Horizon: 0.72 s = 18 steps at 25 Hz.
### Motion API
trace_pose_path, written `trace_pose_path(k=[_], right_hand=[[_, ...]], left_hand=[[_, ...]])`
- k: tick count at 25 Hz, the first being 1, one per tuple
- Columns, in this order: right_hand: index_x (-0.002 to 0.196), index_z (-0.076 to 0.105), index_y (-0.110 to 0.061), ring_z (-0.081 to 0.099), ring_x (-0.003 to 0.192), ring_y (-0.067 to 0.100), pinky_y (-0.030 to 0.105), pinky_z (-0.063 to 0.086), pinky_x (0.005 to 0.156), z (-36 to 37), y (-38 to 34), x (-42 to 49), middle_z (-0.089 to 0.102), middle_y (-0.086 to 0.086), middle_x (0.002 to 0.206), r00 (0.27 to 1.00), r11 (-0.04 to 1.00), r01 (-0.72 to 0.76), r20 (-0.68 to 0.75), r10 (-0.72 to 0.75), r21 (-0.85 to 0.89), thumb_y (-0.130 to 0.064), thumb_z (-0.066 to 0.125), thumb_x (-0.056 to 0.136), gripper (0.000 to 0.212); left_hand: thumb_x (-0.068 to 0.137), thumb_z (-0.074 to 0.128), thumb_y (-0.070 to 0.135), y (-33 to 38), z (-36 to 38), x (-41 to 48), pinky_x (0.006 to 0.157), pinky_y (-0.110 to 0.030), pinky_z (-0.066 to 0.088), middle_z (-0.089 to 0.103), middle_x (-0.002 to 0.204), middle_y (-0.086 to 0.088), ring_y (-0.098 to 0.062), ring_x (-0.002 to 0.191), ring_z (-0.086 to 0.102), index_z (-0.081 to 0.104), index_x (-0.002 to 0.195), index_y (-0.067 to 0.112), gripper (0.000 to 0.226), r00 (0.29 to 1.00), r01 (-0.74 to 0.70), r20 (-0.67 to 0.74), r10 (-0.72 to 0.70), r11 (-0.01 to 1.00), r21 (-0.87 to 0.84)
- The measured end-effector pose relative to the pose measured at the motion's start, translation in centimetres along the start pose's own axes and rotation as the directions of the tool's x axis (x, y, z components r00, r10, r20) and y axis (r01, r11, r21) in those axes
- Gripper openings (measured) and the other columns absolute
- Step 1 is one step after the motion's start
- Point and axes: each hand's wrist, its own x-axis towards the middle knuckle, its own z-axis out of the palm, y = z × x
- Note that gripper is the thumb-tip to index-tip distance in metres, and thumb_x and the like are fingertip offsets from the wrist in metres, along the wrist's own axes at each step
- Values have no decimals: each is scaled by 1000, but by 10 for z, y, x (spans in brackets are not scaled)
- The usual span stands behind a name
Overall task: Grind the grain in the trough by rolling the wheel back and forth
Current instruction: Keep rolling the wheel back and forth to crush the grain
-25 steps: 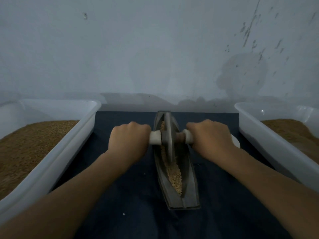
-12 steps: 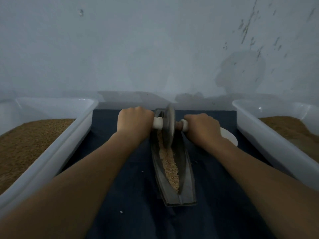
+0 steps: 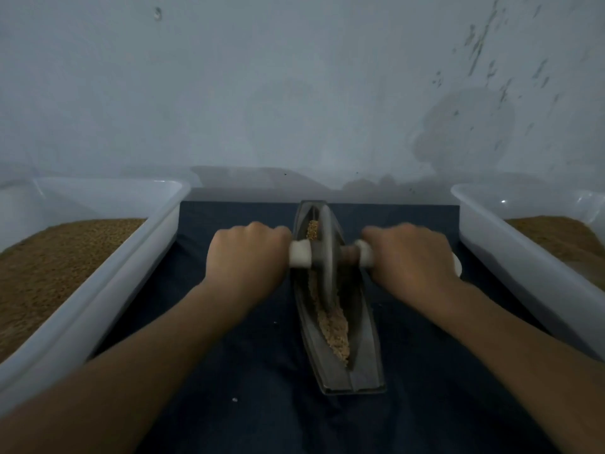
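Grips the white axle point(image 3: 299, 253) on both sides of the wheel point(image 3: 325, 257): clenches the left hand point(image 3: 245, 257) round the left end and the right hand point(image 3: 412, 257) round the right end, knuckles up, fingers curled over and out of sight, both forearms stretched forward. Holds the wheel upright on its edge in the far half of the trough point(image 3: 360, 355), rim down in the groove. Shows a strip of pale crushed grain point(image 3: 334, 326) along the groove on the near side of the wheel, and a little more just beyond it toward the far tip. Finds the trough lying lengthwise, pointing away from the body, on a dark blue cloth point(image 3: 262, 371). Spots a few pale specks point(image 3: 234, 399) on the cloth left of the trough. Works between two white bins: the left bin point(image 3: 108, 273) along the cloth's left edge, the right bin point(image 3: 510, 267) along its right edge, each with a brown granular heap inside. Catches the edge of a white dish point(image 3: 456, 263) behind the right hand, mostly hidden. Faces a pale, stained wall point(image 3: 294, 77).
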Motion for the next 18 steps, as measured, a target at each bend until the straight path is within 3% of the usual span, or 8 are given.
trace_pose_path(k=[2, 5, 8, 10, 12, 15, 18], right_hand=[[78, 48, -31, 58, 66, 26, 28, 29, 51, 5, -6, 35, 58, -3, 73, 1000, 999, -9, 2, 9, -41, -28, 69, 82, 22], [84, 54, -29, 63, 76, 29, 33, 46, 59, 3, -5, 50, 64, 0, 82, 998, 999, -34, 57, 36, -33, -31, 66, 85, 12], [74, 37, -33, 47, 56, 14, 25, 26, 47, -2, 0, 2, 49, -9, 65, 1000, 1000, 16, -11, -16, 13, -29, 70, 78, 33], [66, 22, -36, 26, 47, 1, 19, 8, 45, -15, -1, -30, 34, -12, 55, 997, 998, 51, -62, -52, -24, -29, 74, 66, 52], [65, 16, -36, 20, 46, 0, 18, 3, 47, -22, 0, -44, 28, -11, 52, 999, 998, 29, -30, -31, -49, -31, 74, 61, 59], [65, 25, -35, 32, 49, 5, 21, 8, 46, -7, 0, -31, 38, -10, 56, 999, 999, -33, 8, 33, -28, -31, 75, 69, 50], [77, 44, -31, 56, 64, 22, 26, 29, 51, 8, -3, 21, 56, -5, 71, 998, 998, -55, -4, 55, 26, -31, 70, 81, 26]], left_hand=[[85, 61, 31, -4, 14, 21, 53, -33, 32, 35, 65, 5, -20, 57, 40, 53, 82, 23, 12, 993, 101, 63, -97, 993, -54], [87, 59, 30, -4, 9, 29, 55, -34, 35, 38, 69, 4, -21, 60, 42, 59, 91, 24, 7, 988, 126, 103, -117, 989, -80], [80, 67, 32, -1, -8, 0, 49, -31, 27, 28, 62, 7, -16, 51, 31, 44, 79, 25, 24, 1000, 16, 26, -14, 998, -54], [63, 80, 32, -2, -23, -23, 45, -24, 12, 23, 56, 9, -12, 44, 17, 32, 72, 27, 49, 994, -100, -47, 99, 995, -20], [45, 87, 27, -3, -36, -30, 49, -19, 4, 24, 52, 7, -12, 41, 14, 30, 68, 25, 62, 989, -122, -90, 121, 992, -6], [59, 81, 28, 1, -23, -17, 46, -23, 7, 27, 53, 7, -15, 43, 23, 36, 68, 24, 46, 997, -78, 33, 76, 996, 45], [84, 63, 29, -3, 4, 24, 51, -32, 30, 32, 63, 5, -19, 55, 38, 53, 83, 24, 11, 996, 36, 82, -36, 999, -9]])
